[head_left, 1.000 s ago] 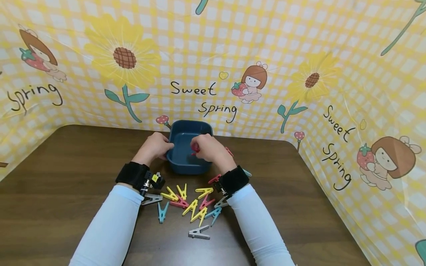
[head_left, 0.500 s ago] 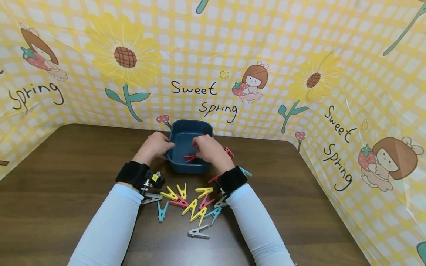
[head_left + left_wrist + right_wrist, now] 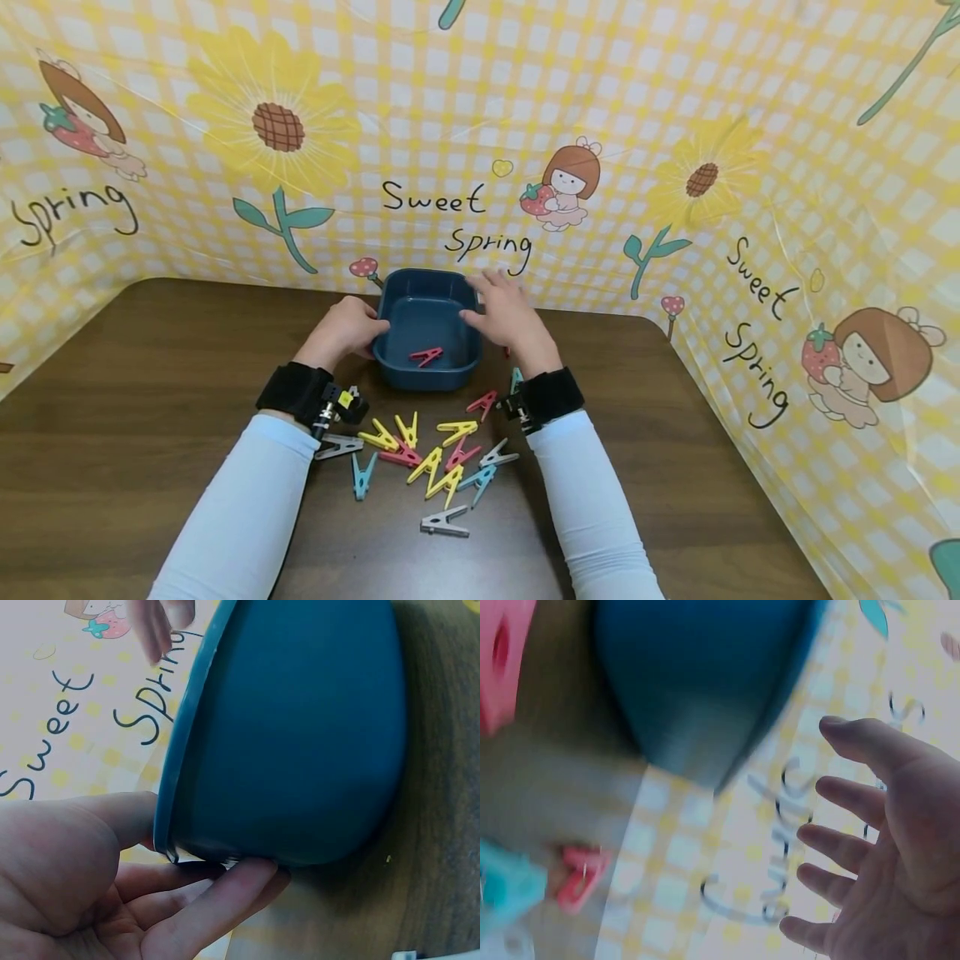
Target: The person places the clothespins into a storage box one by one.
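Both hands flank the blue tub point(image 3: 393, 362): left hand point(image 3: 347, 327) grips its wall, right hand point(image 3: 507, 312) spread, partly hiding clothespins point(image 3: 512, 381).

I see a dark brown wooden table point(image 3: 150, 358) closed in at the back and on both sides by a yellow checked cloth point(image 3: 465, 100). The cloth bears sunflowers point(image 3: 277, 127), the words "Sweet Spring" point(image 3: 433, 200) and a cartoon girl with a strawberry point(image 3: 566, 183). Loose pegs lie in a heap on the near middle of the table: yellow pegs point(image 3: 457, 430) mixed with pink ones point(image 3: 481, 403), a teal peg point(image 3: 362, 477) at the left edge of the heap, and a grey peg point(image 3: 445, 523) alone, nearest me. On my right wrist feed another pink peg point(image 3: 581, 876) shows, blurred, by the foot of the cloth.
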`<control>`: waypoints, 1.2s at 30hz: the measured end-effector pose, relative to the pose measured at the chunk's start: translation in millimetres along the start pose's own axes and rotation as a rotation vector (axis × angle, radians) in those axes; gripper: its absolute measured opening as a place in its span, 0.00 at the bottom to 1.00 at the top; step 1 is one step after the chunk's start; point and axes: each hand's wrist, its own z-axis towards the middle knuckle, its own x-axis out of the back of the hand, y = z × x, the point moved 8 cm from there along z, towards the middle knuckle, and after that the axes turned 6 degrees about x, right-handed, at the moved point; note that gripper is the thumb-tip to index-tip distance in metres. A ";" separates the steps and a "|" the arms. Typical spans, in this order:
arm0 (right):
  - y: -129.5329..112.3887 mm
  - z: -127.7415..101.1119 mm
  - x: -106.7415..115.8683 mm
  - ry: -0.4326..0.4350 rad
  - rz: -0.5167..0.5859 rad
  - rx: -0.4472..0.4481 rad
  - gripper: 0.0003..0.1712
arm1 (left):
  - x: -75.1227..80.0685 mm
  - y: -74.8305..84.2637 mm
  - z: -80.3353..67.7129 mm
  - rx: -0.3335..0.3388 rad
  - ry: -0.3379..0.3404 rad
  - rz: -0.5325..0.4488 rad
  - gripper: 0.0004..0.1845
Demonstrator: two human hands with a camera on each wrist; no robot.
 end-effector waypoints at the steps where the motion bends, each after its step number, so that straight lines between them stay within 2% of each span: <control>1: 8.1 -1.9 3.8 0.016 0.013 -0.020 0.37 | 0.5 0.2 -0.5 -0.001 -0.002 -0.002 0.22; 6: 45.3 -14.3 7.9 0.007 0.025 -0.111 0.39 | 0.6 -1.2 -2.7 0.009 -0.021 -0.010 0.24; 12: 72.7 -23.5 -8.4 -0.079 0.024 -0.206 0.40 | 0.4 -2.7 -3.0 0.003 -0.020 -0.018 0.24; 19: 81.9 -27.2 -29.3 -0.169 0.085 -0.285 0.40 | -0.8 -2.4 -2.2 0.001 -0.028 -0.025 0.23; 24: 83.5 -31.0 -39.0 -0.238 0.074 -0.344 0.40 | -0.8 -1.5 -2.7 -0.003 -0.030 -0.026 0.24; 28: 89.0 -28.2 -45.4 -0.261 0.070 -0.364 0.31 | -1.2 -1.1 -2.2 -0.003 -0.025 -0.023 0.24; 32: 149.3 5.2 -91.1 -0.256 0.057 -0.333 0.19 | -1.4 -1.2 -0.5 -0.005 -0.021 -0.020 0.24; 35: 193.1 29.8 -123.9 -0.260 0.038 -0.321 0.14 | -1.8 -1.0 0.5 -0.009 -0.022 -0.019 0.24; 36: 194.1 31.3 -125.4 -0.264 0.021 -0.332 0.13 | -2.0 -0.9 0.7 -0.010 -0.023 -0.017 0.24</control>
